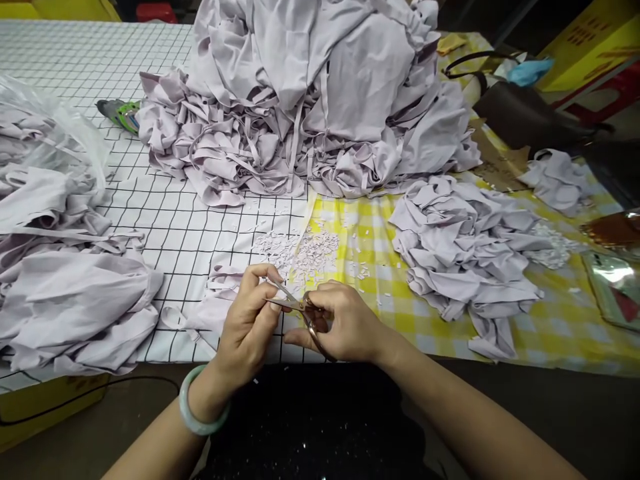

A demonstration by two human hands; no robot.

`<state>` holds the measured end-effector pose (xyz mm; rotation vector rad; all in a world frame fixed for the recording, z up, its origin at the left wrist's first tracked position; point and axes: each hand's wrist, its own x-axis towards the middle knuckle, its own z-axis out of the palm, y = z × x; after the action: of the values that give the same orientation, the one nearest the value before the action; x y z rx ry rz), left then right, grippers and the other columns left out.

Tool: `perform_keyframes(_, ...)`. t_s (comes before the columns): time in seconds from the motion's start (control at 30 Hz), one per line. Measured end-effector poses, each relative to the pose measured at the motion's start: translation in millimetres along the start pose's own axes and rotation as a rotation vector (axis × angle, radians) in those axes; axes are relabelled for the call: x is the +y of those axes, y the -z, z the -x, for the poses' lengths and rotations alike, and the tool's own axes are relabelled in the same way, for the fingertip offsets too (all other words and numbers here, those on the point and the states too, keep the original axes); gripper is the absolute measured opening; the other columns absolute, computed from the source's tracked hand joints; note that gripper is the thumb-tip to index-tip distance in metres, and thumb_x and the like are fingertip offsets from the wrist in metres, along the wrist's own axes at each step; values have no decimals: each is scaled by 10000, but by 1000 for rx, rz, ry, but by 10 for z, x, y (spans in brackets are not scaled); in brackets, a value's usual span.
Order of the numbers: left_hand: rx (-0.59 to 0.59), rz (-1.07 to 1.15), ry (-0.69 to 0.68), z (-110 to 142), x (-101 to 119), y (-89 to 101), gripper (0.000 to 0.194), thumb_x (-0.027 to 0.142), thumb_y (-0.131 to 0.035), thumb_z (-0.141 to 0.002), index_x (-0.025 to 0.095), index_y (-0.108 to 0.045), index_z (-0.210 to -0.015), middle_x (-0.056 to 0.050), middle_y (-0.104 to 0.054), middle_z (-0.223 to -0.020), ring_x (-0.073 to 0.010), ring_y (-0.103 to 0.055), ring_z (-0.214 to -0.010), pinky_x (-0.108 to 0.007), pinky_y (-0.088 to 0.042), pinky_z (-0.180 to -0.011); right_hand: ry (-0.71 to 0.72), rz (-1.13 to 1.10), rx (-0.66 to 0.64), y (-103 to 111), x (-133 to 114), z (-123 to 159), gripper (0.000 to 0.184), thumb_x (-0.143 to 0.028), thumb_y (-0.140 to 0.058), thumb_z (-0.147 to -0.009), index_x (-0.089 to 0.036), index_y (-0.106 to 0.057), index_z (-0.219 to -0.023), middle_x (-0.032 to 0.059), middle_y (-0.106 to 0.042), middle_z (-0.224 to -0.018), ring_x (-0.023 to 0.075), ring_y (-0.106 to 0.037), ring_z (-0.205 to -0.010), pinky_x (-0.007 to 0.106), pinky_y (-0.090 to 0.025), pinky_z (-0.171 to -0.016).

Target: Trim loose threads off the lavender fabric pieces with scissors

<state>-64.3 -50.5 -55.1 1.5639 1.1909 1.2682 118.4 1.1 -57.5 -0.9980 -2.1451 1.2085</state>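
My right hand grips a pair of scissors by the handles, its blades parted and pointing left. My left hand is closed in a pinch right at the blades, on a pale lilac cloth piece with a thin strap. Most of that cloth is hidden behind the hand, and the exact spot between the blades is too small to make out. Just beyond both hands lies a scatter of tiny cloth snippets.
A tall heap of lilac cloth pieces stands at the back. Another pile lies left beside a clear plastic bag, and a smaller pile right. A green-and-grey tool, a dark bag and a phone are also on the table.
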Motion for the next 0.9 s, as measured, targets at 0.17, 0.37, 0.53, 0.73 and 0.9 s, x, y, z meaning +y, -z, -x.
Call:
perform_keyframes(0.17, -14, 20, 51, 4, 6, -24, 240, 232, -423, -1051, 226, -596, -885, -67, -467, -1072, -234, -468, -1095, -414, -409, -955, -10, -24, -6, 5, 33, 3, 578, -638, -732, -786, -211, -442, -526, -44, -431, -486, 93, -368, -484, 253, -319, -528)
perform_keyframes(0.37, -34, 11, 52, 11, -23, -43, 232, 185, -429, -1041, 235, -599, -891, -65, -494, -1006, -240, -461, -1094, -417, -408, -946, -26, -29, 10, 6, 74, 32, 563, -605, -748, -789, -205, -456, -521, -48, -442, -484, 83, -354, -473, 245, -314, -514)
perform_keyframes(0.53, -67, -21, -9, -72, -8, -75, 248, 154, -423, -1036, 224, -578, -855, -53, -497, -944, -221, -442, -1079, -379, -410, -924, -87, 1, 24, 13, 144, 102, 560, -602, -752, -784, -198, -461, -528, -56, -415, -495, 81, -333, -485, 244, -302, -516)
perform_keyframes(0.73, -120, -65, -50, -133, -36, -120, 222, 169, -430, -1031, 211, -592, -885, -69, -514, -1011, -214, -459, -1067, -360, -433, -902, -158, -24, 34, 45, 227, 169, 587, -599, -766, -777, -188, -443, -509, -62, -413, -492, 76, -302, -497, 249, -271, -510)
perform_keyframes(0.9, -131, -93, -33, -189, -48, -170, 236, 197, -430, -1029, 204, -581, -847, -79, -525, -995, -222, -490, -1043, -356, -457, -869, -259, -69, 63, 39, 318, 208, 641, -649, -742, -776, -187, -413, -478, -58, -373, -484, 76, -294, -488, 239, -247, -470)
